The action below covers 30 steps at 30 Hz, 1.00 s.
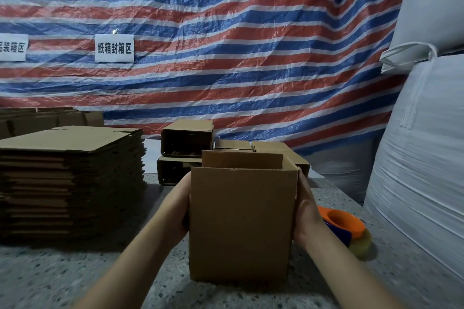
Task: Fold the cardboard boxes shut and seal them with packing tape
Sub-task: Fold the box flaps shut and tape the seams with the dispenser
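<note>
Two hands (pixel 178 211) hold one open cardboard box (pixel 241 223). Behind it stand about five more made-up boxes (pixel 187 137); the exact number is hidden. There are two stacks of flat cartons (pixel 70 178), one tape dispenser (pixel 349 229), two white signs (pixel 114 48) and two white sacks (pixel 421 158).

we note both forearms bare, reaching forward and converging. left hand (pixel 179 204) lies flat against the left side of the box (pixel 241 223), fingers hidden behind it. right hand (pixel 305 211) presses the right side, palm inward.
</note>
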{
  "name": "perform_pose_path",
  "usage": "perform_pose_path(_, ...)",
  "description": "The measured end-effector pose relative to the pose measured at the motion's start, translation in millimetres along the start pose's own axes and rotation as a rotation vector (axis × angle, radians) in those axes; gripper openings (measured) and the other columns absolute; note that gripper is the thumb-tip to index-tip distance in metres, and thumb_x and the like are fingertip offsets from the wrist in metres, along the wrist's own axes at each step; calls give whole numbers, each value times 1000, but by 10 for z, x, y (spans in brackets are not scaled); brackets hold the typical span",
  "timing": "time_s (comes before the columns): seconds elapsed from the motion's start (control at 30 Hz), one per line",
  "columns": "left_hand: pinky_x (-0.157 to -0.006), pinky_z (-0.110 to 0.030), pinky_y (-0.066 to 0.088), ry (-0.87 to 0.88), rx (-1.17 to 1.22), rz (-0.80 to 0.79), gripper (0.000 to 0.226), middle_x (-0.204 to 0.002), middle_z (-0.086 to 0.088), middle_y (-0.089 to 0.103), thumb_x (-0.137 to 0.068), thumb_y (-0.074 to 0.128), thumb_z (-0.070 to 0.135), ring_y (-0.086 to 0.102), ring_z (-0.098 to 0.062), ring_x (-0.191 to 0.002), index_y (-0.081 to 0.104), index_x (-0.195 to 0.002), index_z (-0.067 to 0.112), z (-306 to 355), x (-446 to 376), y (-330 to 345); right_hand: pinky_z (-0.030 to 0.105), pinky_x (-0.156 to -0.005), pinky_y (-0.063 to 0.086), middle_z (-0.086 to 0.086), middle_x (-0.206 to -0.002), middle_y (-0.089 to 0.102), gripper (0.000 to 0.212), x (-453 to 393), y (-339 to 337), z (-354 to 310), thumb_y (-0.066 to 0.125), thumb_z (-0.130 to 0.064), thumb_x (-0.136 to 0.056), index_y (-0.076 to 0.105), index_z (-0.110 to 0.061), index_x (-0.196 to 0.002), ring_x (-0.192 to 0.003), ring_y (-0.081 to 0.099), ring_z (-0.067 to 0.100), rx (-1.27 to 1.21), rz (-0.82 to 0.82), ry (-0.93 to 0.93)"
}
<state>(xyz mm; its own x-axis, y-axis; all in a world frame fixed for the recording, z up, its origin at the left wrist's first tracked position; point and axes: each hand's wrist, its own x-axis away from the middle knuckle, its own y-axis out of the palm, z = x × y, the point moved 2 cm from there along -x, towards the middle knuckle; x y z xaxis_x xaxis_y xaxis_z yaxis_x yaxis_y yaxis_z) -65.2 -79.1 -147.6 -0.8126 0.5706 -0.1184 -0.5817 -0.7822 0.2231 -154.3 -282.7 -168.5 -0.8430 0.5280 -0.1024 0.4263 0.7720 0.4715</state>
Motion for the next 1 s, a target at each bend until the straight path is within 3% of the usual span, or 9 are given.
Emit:
perform_pose_path(0.17, -47, -24, 52, 84, 35, 44, 34, -70, 0, 72, -96, 51, 32, 70, -13, -60, 76, -75, 25, -72, -5, -7, 28, -50, 57, 8, -86, 79, 67, -5, -14, 14, 34, -68, -97, 83, -29, -74, -70, 77, 21, 34, 24, 13)
perform_pose_path(0.3, -50, -27, 55, 115, 37, 40, 22, -76, -3, 73, -97, 53, 29, 70, -15, -63, 72, -92, 20, -70, -11, -26, 24, -43, 51, 2, -62, 71, 61, -77, -29, -39, 46, -42, -102, 75, -24, -51, -51, 68, 15, 170, 49, 76)
perform_pose_path(0.4, -59, -31, 56, 146, 13, 56, 19, -82, -6, 72, -99, 52, 23, 68, -18, -68, 67, -106, 15, -49, -10, -46, 23, -43, 50, 0, -59, 68, 63, -105, -34, -128, 44, -29, -104, 72, -25, -48, -50, 66, 11, 265, 23, 90)
perform_pose_path(0.57, -66, -27, 55, 154, -75, -14, 44, -90, -2, 75, -103, 35, 44, 72, -13, -79, 74, -98, 24, -57, 42, -50, 25, -50, 53, 1, -64, 69, 60, -78, -21, -139, 42, -30, -104, 74, -24, -54, -56, 68, 14, 270, 5, 97)
perform_pose_path(0.63, -84, -33, 56, 189, -93, -149, 64, -112, -3, 73, -94, 21, 65, 69, -18, -104, 65, -120, 27, -46, 52, -127, 26, -50, 53, 2, -65, 70, 59, -76, -5, -131, 43, -32, -104, 75, -24, -55, -57, 69, 15, 254, 5, 113)
perform_pose_path(0.7, -92, -40, 56, 197, -140, -251, 80, -123, -4, 68, -80, 27, 79, 65, -23, -113, 54, -132, 26, -28, 63, -204, 26, -51, 54, 2, -66, 71, 58, -75, 13, -129, 44, -32, -104, 76, -24, -56, -58, 70, 15, 240, -1, 120)
perform_pose_path(0.77, -91, -40, 55, 158, -184, -260, 80, -119, -3, 71, -73, 40, 82, 66, -23, -111, 56, -128, 27, -25, 32, -249, 26, -52, 54, 3, -67, 71, 57, -73, 17, -129, 45, -33, -104, 76, -24, -56, -59, 70, 15, 238, -10, 118)
perform_pose_path(0.9, -85, -39, 54, 135, -153, -144, 59, -109, -5, 73, -75, 56, 60, 70, -23, -103, 64, -119, 22, -35, -40, -229, 29, -56, 57, 4, -71, 72, 51, -61, 12, -124, 48, -34, -101, 77, -23, -60, -63, 71, 18, 224, -24, 109)
perform_pose_path(1.0, -62, -28, 53, 133, -103, -16, 30, -91, -6, 72, -82, 64, 47, 69, -18, -77, 73, -98, 23, -47, -57, -183, 31, -57, 58, 7, -76, 75, 50, -45, 23, -116, 48, -36, -101, 80, -22, -67, -68, 74, 20, 215, -32, 84)
